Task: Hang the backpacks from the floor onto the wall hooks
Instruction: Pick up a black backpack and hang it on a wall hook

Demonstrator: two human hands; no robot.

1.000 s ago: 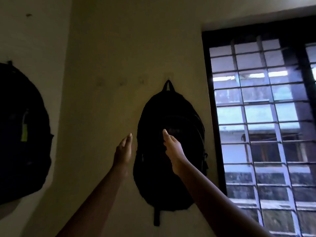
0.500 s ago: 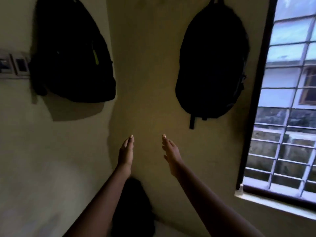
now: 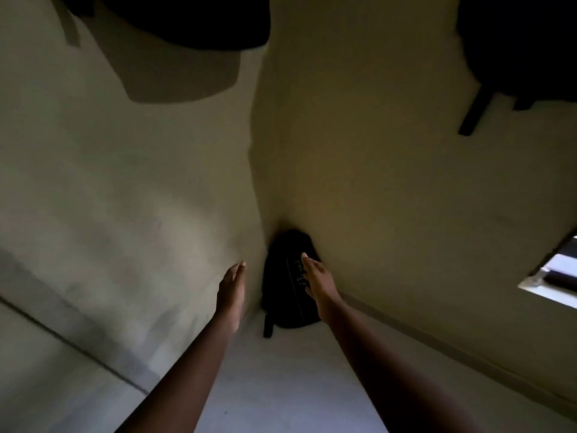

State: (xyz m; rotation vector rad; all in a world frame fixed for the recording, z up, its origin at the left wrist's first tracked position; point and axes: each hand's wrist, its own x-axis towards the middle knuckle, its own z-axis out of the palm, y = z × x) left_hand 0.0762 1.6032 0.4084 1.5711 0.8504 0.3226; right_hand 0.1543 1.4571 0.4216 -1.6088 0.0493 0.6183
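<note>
A black backpack [image 3: 287, 285] stands on the floor in the room's corner, leaning against the walls. My left hand [image 3: 232, 287] is stretched out flat just left of it, empty, fingers straight. My right hand [image 3: 317, 281] reaches in front of the backpack's right side, fingers extended, holding nothing; whether it touches the bag I cannot tell. Two other black backpacks hang on the walls: the bottom of one [image 3: 187, 20] shows at the top left, part of the other [image 3: 524, 48] at the top right with a strap dangling. The hooks are out of view.
Pale walls meet in the corner above the floor backpack. A light grey floor [image 3: 281, 385] lies under my arms. A window's sill corner [image 3: 552, 282] shows at the right edge. The room is dim.
My view has tilted down from the hanging backpacks to the floor corner. Both outstretched hands have come down with it and now flank the backpack on the floor.
</note>
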